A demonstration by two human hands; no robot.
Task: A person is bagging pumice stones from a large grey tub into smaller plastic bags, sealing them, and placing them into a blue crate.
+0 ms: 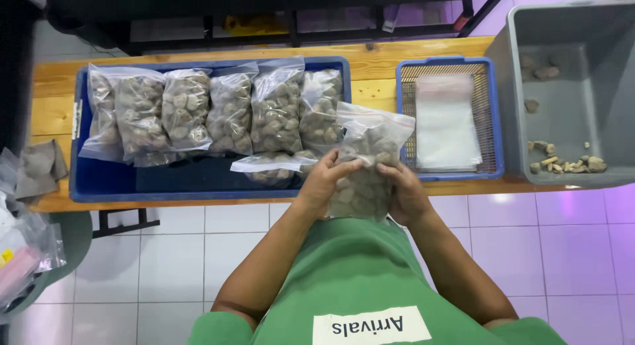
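Note:
A clear plastic bag filled with grey-brown stones [368, 165] is held upright in front of my chest, its open top flaring upward. My left hand [325, 178] grips the bag's left side, and my right hand [405, 191] grips its right side. Both hands hover at the front edge of the wooden bench [377, 67]. Just beyond them a blue tray [106, 179] holds several filled bags of stones [230, 113] in a row, with one more filled bag [272, 168] lying flat at the front.
A smaller blue mesh basket [491, 113] to the right holds a stack of empty clear bags [446, 123]. At far right a grey bin [503, 60] contains loose stones [569, 165]. Plastic-wrapped items [23, 252] lie on a surface at the left. White tiled floor lies below.

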